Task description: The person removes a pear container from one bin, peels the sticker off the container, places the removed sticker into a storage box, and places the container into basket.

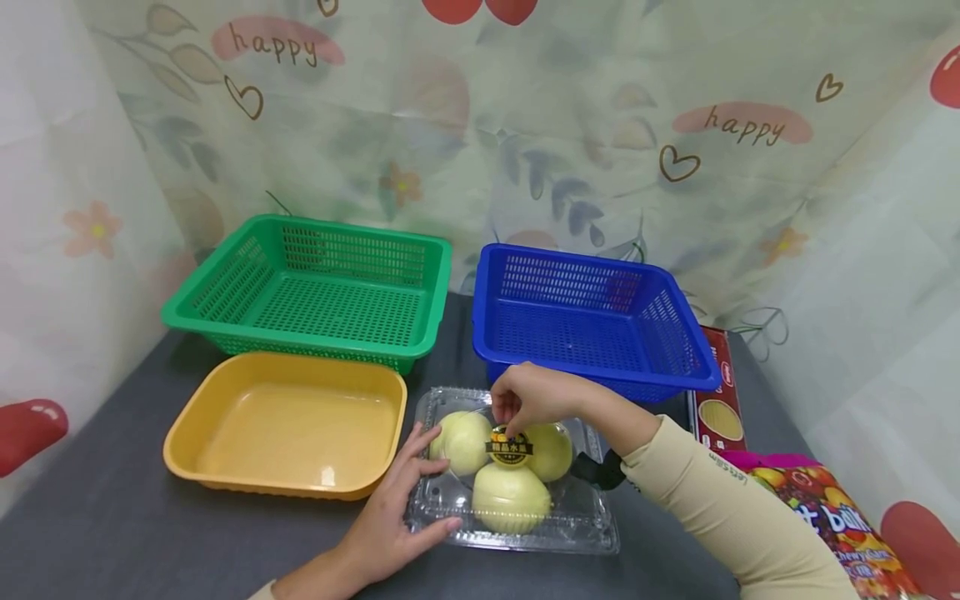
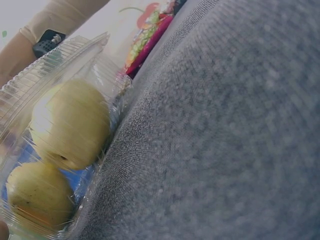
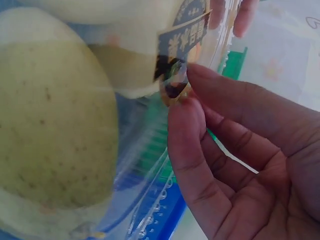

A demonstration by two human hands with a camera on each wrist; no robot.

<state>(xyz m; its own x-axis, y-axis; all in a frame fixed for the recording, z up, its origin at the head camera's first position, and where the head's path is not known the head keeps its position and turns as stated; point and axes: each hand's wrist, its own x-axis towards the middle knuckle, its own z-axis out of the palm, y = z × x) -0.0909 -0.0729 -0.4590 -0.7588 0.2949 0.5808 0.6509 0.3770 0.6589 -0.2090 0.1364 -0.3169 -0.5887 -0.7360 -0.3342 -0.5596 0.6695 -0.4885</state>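
A clear plastic clamshell box [image 1: 577, 525] lies on the grey table, holding three pale yellow-green pears [image 1: 510, 498]. A dark label sticker [image 1: 510, 447] sits on its lid. My right hand [image 1: 517, 410] reaches over the box, and its thumb and finger pinch the edge of the sticker [image 3: 176, 85]. My left hand [image 1: 397, 508] lies with straight fingers against the box's left side. In the left wrist view two pears [image 2: 70, 125] show through the ribbed plastic [image 2: 30, 85].
A yellow tray [image 1: 202, 417] sits left of the box. Behind stand a green basket [image 1: 225, 292] and a blue basket [image 1: 675, 333], both bare inside. A red carton [image 1: 716, 392] and a colourful snack bag [image 1: 840, 517] lie at the right. Patterned curtain surrounds the table.
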